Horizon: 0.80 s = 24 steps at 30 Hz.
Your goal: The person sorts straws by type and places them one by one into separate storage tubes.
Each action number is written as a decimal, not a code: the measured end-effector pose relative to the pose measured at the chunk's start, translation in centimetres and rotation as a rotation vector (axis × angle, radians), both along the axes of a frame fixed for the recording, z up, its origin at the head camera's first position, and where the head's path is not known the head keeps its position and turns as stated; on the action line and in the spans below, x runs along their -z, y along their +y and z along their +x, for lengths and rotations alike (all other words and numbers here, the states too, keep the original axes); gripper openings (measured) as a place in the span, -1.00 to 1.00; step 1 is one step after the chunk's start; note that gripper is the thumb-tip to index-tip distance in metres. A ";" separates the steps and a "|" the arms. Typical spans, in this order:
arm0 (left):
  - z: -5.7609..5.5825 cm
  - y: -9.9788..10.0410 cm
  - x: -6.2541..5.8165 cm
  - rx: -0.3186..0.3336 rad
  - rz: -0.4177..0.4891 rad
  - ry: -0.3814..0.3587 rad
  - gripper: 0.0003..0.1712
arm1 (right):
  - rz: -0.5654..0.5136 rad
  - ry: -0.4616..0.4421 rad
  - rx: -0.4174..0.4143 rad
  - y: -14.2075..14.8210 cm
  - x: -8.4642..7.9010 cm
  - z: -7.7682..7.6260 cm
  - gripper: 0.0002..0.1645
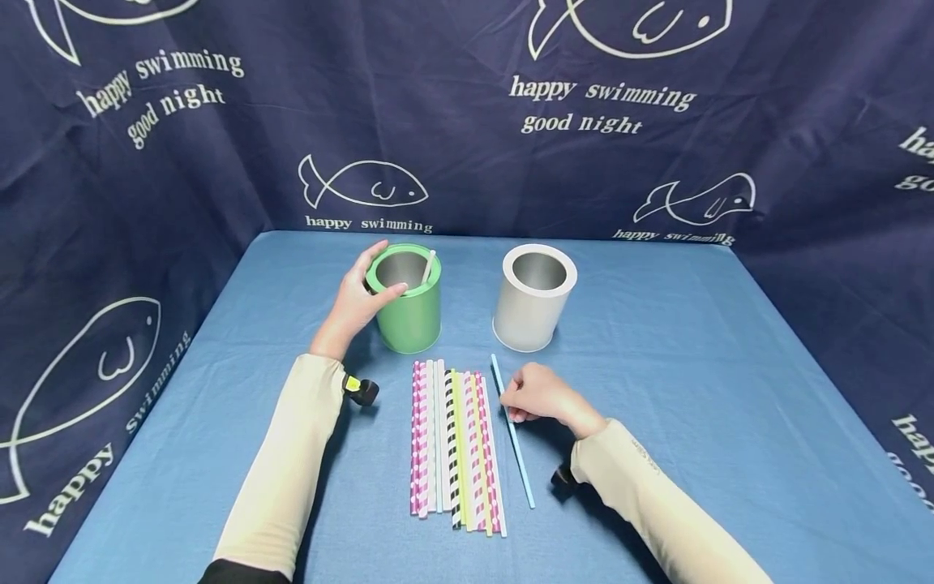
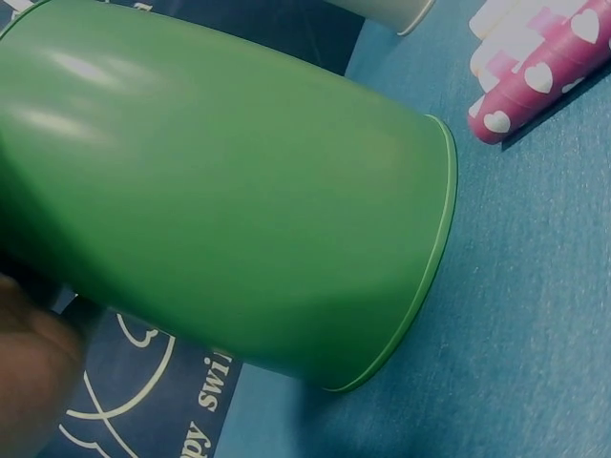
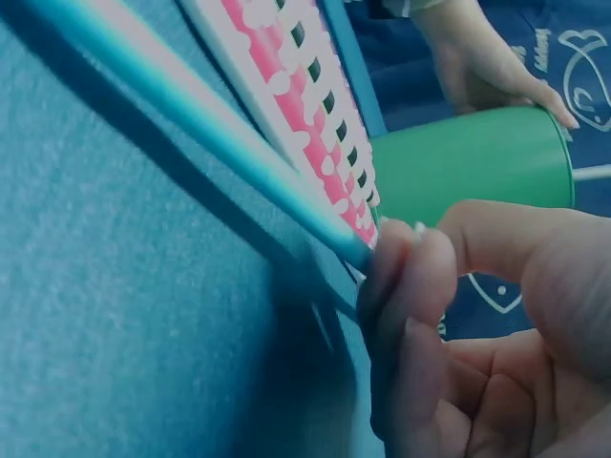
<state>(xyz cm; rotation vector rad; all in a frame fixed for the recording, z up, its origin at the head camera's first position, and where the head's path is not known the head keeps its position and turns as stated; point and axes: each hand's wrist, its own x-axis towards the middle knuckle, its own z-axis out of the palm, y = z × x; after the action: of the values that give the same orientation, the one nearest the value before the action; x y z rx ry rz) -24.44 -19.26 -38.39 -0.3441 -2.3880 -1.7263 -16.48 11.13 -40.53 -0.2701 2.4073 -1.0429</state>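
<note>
My right hand (image 1: 540, 393) pinches a light blue paper straw (image 1: 520, 458) between thumb and fingertips, a little above its middle. In the right wrist view the blue straw (image 3: 205, 119) slants over its own shadow on the cloth. My left hand (image 1: 353, 304) holds the green can (image 1: 410, 324) by its rim, thumb at the front edge and fingers round the far left side. A single white straw (image 1: 428, 266) leans inside that can. Beside the blue straw lies a row of several paper straws (image 1: 458, 450), striped, dotted and plain.
A white can (image 1: 529, 312) stands upright to the right of the green one, its mouth facing up. Blue cloth (image 1: 693, 422) covers the table. Dark blue fabric (image 1: 467, 105) with fish drawings and lettering hangs behind and at both sides.
</note>
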 end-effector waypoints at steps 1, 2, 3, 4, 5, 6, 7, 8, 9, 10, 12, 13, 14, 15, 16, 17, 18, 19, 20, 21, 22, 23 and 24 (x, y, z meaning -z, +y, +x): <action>0.0 0.0 0.0 0.000 0.000 0.001 -0.07 | -0.032 -0.014 0.017 0.2 0.0 -0.1 -0.77; 0.0 0.0 0.0 0.001 0.000 0.003 -0.07 | -0.060 -0.025 0.035 0.3 0.0 -0.1 -0.79; 0.0 0.0 0.0 0.002 -0.002 0.003 -0.07 | -0.087 -0.039 0.055 0.5 0.0 -0.2 -0.82; 0.0 0.0 0.0 0.002 -0.002 0.002 -0.07 | -0.110 -0.055 0.077 0.7 0.0 -0.2 -0.85; -0.1 -0.1 0.0 0.002 -0.006 0.002 -0.07 | -0.135 -0.064 0.093 0.8 0.0 -0.2 -0.87; -0.1 -0.1 0.0 0.001 -0.007 0.002 -0.07 | -0.156 -0.072 0.110 0.9 0.0 -0.3 -0.90; -0.1 0.0 0.0 0.002 -0.008 0.003 -0.08 | -0.176 -0.078 0.124 1.0 0.0 -0.3 -0.91; 0.0 0.0 0.0 0.003 -0.011 0.004 -0.08 | -0.197 -0.085 0.137 1.1 0.0 -0.4 -0.92; 0.0 0.0 0.0 0.003 -0.014 0.005 -0.07 | -0.218 -0.093 0.151 1.2 0.0 -0.4 -0.90; 0.0 0.0 0.0 0.004 -0.012 0.005 -0.08 | -0.240 -0.096 0.158 1.2 0.0 -0.4 -0.88; 0.0 0.0 0.0 0.005 -0.008 0.002 -0.08 | -0.295 -0.103 0.174 1.4 0.0 -0.4 -0.82; 0.0 0.0 0.0 0.006 -0.007 0.002 -0.07 | -0.328 -0.109 0.180 1.5 0.0 -0.4 -0.80; 0.0 0.0 0.0 0.006 -0.008 0.001 -0.08 | -0.362 -0.115 0.184 1.5 0.0 -0.4 -0.78; -0.1 0.1 0.0 0.006 -0.006 0.000 -0.08 | -0.396 -0.120 0.186 1.6 0.0 -0.3 -0.77; -0.1 0.1 0.0 0.006 -0.004 -0.002 -0.08 | -0.427 -0.124 0.189 1.6 0.0 -0.3 -0.78; -0.1 0.1 0.0 0.006 -0.003 -0.005 -0.08 | -0.457 -0.130 0.194 1.7 -0.1 -0.3 -0.80; -0.1 0.1 0.0 0.007 -0.001 -0.006 -0.08 | -0.479 -0.131 0.197 1.7 -0.1 -0.3 -0.82; -0.1 0.1 0.0 0.008 0.000 -0.006 -0.08 | -0.499 -0.132 0.201 1.7 -0.1 -0.2 -0.84; -0.1 0.1 0.0 0.009 0.003 -0.005 -0.08 | -0.513 -0.129 0.203 1.7 -0.2 -0.2 -0.85; -0.1 0.1 0.0 0.011 0.006 -0.005 -0.07 | -0.524 -0.126 0.208 1.6 -0.2 -0.2 -0.85; -0.1 0.1 0.0 0.011 0.007 -0.005 -0.07 | -0.536 -0.121 0.211 1.6 -0.3 -0.2 -0.84; -0.1 0.0 0.0 0.013 0.010 -0.006 -0.08 | -0.545 -0.115 0.211 1.6 -0.3 -0.2 -0.80; -0.1 0.0 0.0 0.014 0.013 -0.003 -0.08 | -0.554 -0.107 0.212 1.6 -0.3 -0.2 -0.76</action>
<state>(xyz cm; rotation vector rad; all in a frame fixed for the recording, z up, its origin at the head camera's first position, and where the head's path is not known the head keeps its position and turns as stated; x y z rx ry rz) -24.50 -19.21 -38.39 -0.3566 -2.3814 -1.7487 -16.68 12.70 -40.19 -0.1390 2.0402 -1.7672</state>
